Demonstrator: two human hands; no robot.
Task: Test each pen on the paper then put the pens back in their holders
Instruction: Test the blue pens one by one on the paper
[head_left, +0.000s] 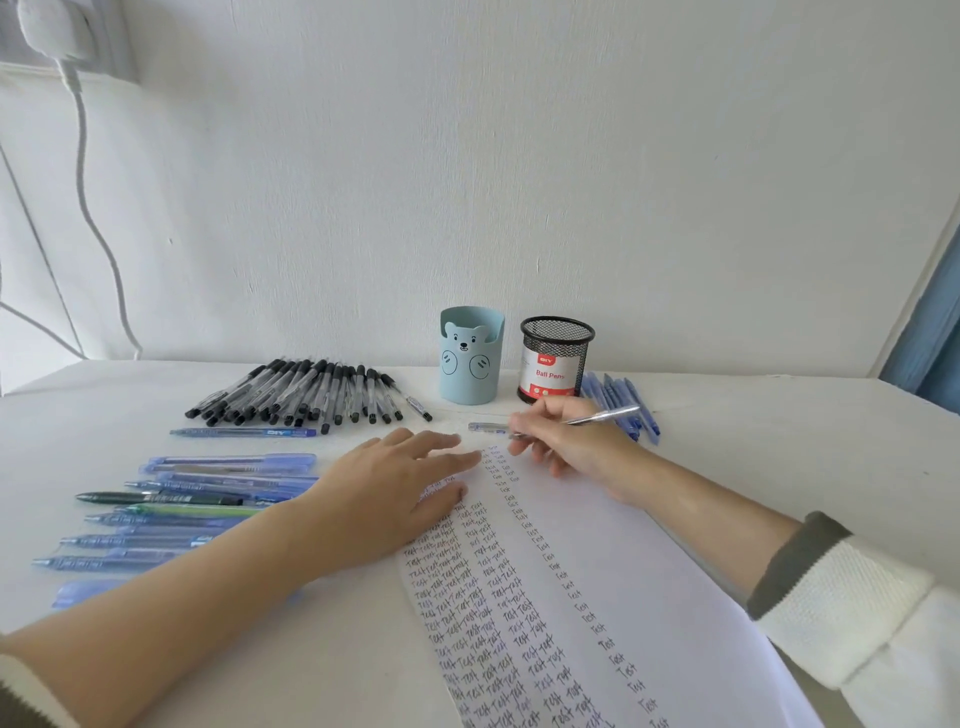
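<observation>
**Pen under test and its holders.** The right hand (566, 447) pinches a clear-barrelled pen (608, 415) in a writing grip. Its tip is down at the far end of the paper (623, 597), and the barrel slants up and away to the right. The left hand (395, 493) lies flat with fingers straight, pressing on the sheet's left side. The mesh pen holder (555, 361) stands just beyond the right knuckles, and the blue bear pen holder (470, 358) stands beyond the gap between the hands. The right hand is nearer to both. Returning the pen probably needs a short forward reach with the barrel turned upright.
</observation>
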